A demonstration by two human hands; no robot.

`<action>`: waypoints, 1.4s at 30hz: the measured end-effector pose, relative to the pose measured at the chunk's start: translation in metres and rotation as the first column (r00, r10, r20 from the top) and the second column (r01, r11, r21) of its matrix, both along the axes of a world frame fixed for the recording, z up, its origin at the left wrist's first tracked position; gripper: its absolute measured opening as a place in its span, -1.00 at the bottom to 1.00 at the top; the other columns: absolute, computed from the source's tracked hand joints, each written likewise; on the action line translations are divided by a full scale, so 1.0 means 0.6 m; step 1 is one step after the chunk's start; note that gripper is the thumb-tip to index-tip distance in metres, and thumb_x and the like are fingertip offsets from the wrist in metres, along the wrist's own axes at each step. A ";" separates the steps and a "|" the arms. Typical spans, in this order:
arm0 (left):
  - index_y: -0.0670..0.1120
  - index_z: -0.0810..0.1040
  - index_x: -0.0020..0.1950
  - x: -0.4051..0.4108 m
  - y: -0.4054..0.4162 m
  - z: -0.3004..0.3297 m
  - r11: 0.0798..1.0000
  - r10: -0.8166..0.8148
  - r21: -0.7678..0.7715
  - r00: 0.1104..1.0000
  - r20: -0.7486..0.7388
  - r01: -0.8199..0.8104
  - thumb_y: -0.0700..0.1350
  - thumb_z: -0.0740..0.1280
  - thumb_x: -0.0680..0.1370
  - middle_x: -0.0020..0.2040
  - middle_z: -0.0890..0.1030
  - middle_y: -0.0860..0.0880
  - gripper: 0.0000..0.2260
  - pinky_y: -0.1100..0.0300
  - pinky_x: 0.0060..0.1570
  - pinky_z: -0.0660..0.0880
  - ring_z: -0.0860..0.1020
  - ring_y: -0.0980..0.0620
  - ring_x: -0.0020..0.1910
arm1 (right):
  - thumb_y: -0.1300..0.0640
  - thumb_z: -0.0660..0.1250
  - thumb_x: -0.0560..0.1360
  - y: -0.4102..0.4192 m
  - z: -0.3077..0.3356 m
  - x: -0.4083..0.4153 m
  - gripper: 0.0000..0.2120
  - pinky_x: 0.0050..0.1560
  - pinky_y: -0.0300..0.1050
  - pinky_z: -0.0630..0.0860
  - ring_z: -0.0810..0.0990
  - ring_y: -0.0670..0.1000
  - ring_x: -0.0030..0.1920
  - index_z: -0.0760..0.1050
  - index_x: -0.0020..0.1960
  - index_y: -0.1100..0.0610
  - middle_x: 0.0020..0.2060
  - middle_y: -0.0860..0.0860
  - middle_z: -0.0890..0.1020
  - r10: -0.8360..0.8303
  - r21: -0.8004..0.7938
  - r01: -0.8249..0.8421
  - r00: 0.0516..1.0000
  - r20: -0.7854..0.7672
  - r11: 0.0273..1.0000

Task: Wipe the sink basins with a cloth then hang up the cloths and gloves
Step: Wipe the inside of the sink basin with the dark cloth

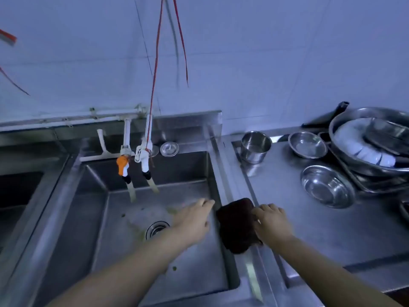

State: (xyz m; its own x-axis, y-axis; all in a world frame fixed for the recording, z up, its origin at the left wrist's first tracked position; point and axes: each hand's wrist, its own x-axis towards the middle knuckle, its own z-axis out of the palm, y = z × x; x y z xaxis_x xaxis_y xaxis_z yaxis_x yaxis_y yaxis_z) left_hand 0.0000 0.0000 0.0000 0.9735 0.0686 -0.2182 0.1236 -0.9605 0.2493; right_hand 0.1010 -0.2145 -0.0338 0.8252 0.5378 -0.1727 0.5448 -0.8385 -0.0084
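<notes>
A dark brown cloth (238,224) lies over the right rim of the middle steel sink basin (115,220). My right hand (271,222) grips the cloth's right edge, fingers curled on it. Over the basin, just left of the cloth, my left hand (193,218) reaches with flat fingers and holds nothing. Green specks and smears lie on the basin floor around the drain (157,228). No gloves are in view.
Two taps (132,165) hang over the basin's back wall, a red cord running up from one. A second basin (20,191) sits at the left. On the right counter (309,235) stand a steel pot (255,146), small bowls (327,186) and a large bowl of stacked dishes (371,140).
</notes>
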 end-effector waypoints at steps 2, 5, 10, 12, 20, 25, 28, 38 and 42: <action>0.00 0.16 0.48 0.025 -0.016 -0.029 0.999 0.001 -0.041 0.999 -0.051 -0.003 -0.12 0.21 0.53 0.37 0.34 -0.02 -0.47 0.05 0.00 0.47 0.47 -0.09 0.18 | 0.10 0.14 0.51 0.002 -0.021 0.025 -0.67 0.11 -0.16 0.22 0.41 0.00 0.18 0.44 0.24 -0.06 0.15 -0.10 0.53 0.008 0.025 -0.007 0.999 -0.036 1.000; 0.01 0.16 0.48 0.056 -0.035 -0.075 0.996 0.005 -0.084 0.989 -0.147 -0.018 -0.08 0.20 0.53 0.36 0.34 -0.03 -0.48 0.01 0.07 0.48 0.43 -0.09 0.23 | 0.16 0.12 0.55 0.011 -0.051 0.058 -0.54 0.22 -0.15 0.23 0.34 0.01 0.31 0.27 0.44 -0.02 0.39 -0.06 0.36 0.056 0.086 -0.045 0.990 -0.130 0.995; -0.03 0.10 0.52 0.116 -0.056 -0.141 0.991 0.033 -0.127 0.989 -0.144 -0.051 -0.01 0.20 0.58 0.49 0.22 -0.02 -0.46 0.02 0.29 0.33 0.24 -0.09 0.40 | 0.26 0.08 0.56 0.040 -0.086 0.105 -0.43 0.35 -0.12 0.23 0.25 0.05 0.39 0.07 0.53 0.03 0.51 -0.04 0.15 0.141 0.141 -0.105 0.951 -0.274 0.984; -0.05 0.09 0.52 0.130 -0.062 -0.160 0.989 0.070 -0.125 0.991 -0.116 -0.085 -0.04 0.21 0.58 0.50 0.22 -0.03 -0.45 0.04 0.28 0.30 0.24 -0.09 0.39 | 0.24 0.12 0.54 0.050 -0.096 0.114 -0.44 0.32 -0.09 0.26 0.29 0.08 0.35 0.12 0.52 0.06 0.46 0.01 0.24 0.152 0.146 -0.114 0.948 -0.281 0.983; -0.06 0.50 -0.01 0.121 -0.056 -0.197 0.978 0.169 -0.136 0.984 0.057 -0.160 -0.05 0.32 0.44 -0.02 0.44 0.01 -0.84 0.17 -0.04 0.20 0.34 -0.01 0.06 | 0.23 0.46 0.27 0.058 -0.088 0.116 -0.88 -0.17 -0.08 0.28 0.49 0.12 -0.21 0.58 -0.21 0.18 -0.30 0.06 0.58 0.216 0.184 -0.216 0.976 0.021 0.959; -0.02 0.36 -0.25 0.088 0.013 -0.181 0.915 0.308 -0.291 0.950 0.052 -0.281 -0.09 0.28 0.40 -0.30 0.51 0.00 -0.90 0.15 -0.29 0.21 0.45 -0.06 -0.24 | 0.28 0.46 0.14 0.122 -0.065 0.091 -0.84 -0.26 -0.08 0.37 0.50 0.16 -0.23 0.52 -0.33 0.18 -0.35 0.05 0.56 0.323 0.299 -0.325 0.945 0.057 0.897; 0.05 0.30 -0.21 0.052 0.073 -0.186 0.834 0.450 -0.344 0.893 -0.026 -0.431 -0.02 0.33 0.44 -0.36 0.51 0.03 -0.81 0.13 -0.44 0.21 0.49 -0.06 -0.34 | 0.27 0.44 0.18 0.173 -0.066 0.069 -0.87 -0.25 -0.09 0.41 0.53 0.13 -0.20 0.51 -0.32 0.18 -0.37 0.04 0.58 0.376 0.353 -0.359 0.926 0.021 0.864; 0.04 0.42 -0.12 -0.068 0.117 -0.322 0.828 0.231 -0.395 0.884 -0.406 -0.398 -0.10 0.32 0.41 -0.22 0.50 0.04 -0.88 0.19 -0.37 0.27 0.52 -0.04 -0.18 | 0.21 0.24 0.50 0.231 -0.183 -0.043 -0.83 -0.28 -0.09 0.37 0.56 0.14 -0.07 0.38 0.09 0.13 -0.06 0.09 0.58 0.391 -0.094 -0.461 0.829 -0.400 0.882; 0.03 0.44 -0.12 -0.083 0.085 -0.384 0.749 0.115 -0.512 0.843 -0.526 -0.422 -0.12 0.35 0.44 -0.24 0.49 0.09 -0.89 0.38 -0.45 0.24 0.52 0.03 -0.18 | 0.27 0.17 0.53 0.214 -0.228 -0.073 -0.77 -0.22 -0.05 0.36 0.58 0.19 0.01 0.35 0.18 0.18 0.05 0.15 0.58 0.268 -0.212 -0.430 0.806 -0.528 0.878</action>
State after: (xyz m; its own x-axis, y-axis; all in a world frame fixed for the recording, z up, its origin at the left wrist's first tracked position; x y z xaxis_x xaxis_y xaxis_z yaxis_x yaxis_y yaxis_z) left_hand -0.0497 0.0510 -0.2307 0.7185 0.0211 -0.6952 0.5925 -0.5421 0.5959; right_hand 0.0575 -0.0861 -0.1707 0.3636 0.6242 -0.6915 0.7963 -0.5935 -0.1170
